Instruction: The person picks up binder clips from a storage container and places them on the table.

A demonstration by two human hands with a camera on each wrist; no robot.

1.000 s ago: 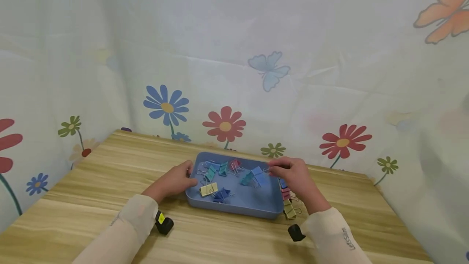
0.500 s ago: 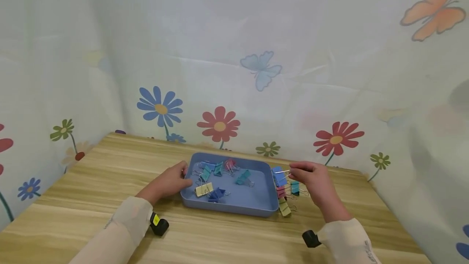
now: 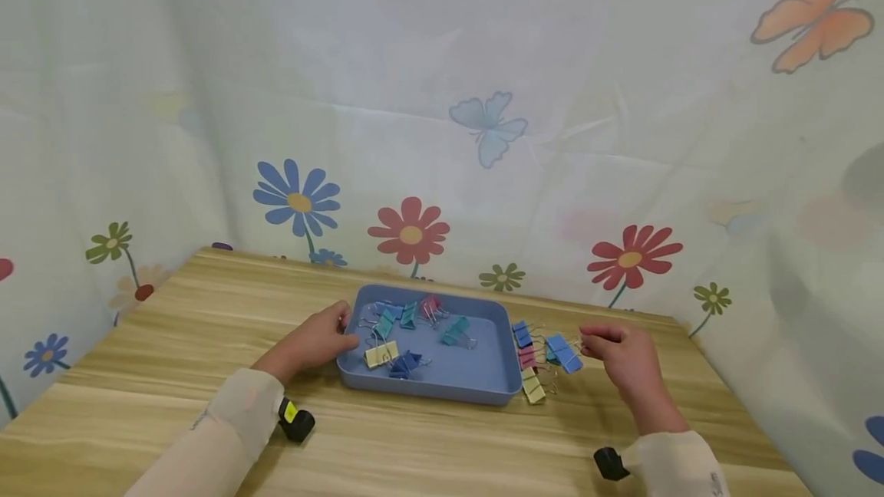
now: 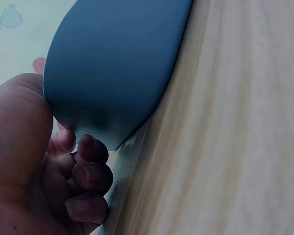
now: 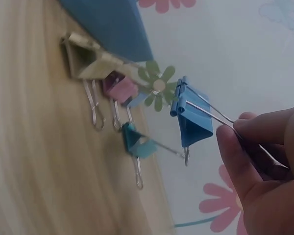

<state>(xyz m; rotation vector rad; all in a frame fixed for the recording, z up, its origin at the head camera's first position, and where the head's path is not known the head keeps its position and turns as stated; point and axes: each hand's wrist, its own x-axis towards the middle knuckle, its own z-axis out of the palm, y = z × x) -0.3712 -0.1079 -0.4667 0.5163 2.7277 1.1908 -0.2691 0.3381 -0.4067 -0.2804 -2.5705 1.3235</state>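
Note:
My right hand (image 3: 628, 363) pinches a blue binder clip (image 3: 566, 353) by its wire handle, to the right of the blue tray (image 3: 442, 392). In the right wrist view, thumb and forefinger meet on the wire, and the clip's body hangs in front of the fingertips. Below it on the table lies a teal binder clip (image 5: 139, 144), mostly covered by the held one in the head view. My left hand (image 3: 314, 340) grips the tray's left end, thumb at the rim and fingers curled against the outside wall.
Along the tray's right side lie a dark blue clip (image 3: 522, 334), a pink clip (image 3: 527, 357) and a yellow clip (image 3: 533, 387). Inside the tray several clips are scattered, among them a teal one (image 3: 455, 330), a red one (image 3: 431, 305) and a cream one (image 3: 381, 355). A floral curtain (image 3: 345, 129) stands behind.
My right hand has carried the blue binder clip from above the tray, over its right rim, to beside the clips on the table. The left hand keeps its grip on the tray.

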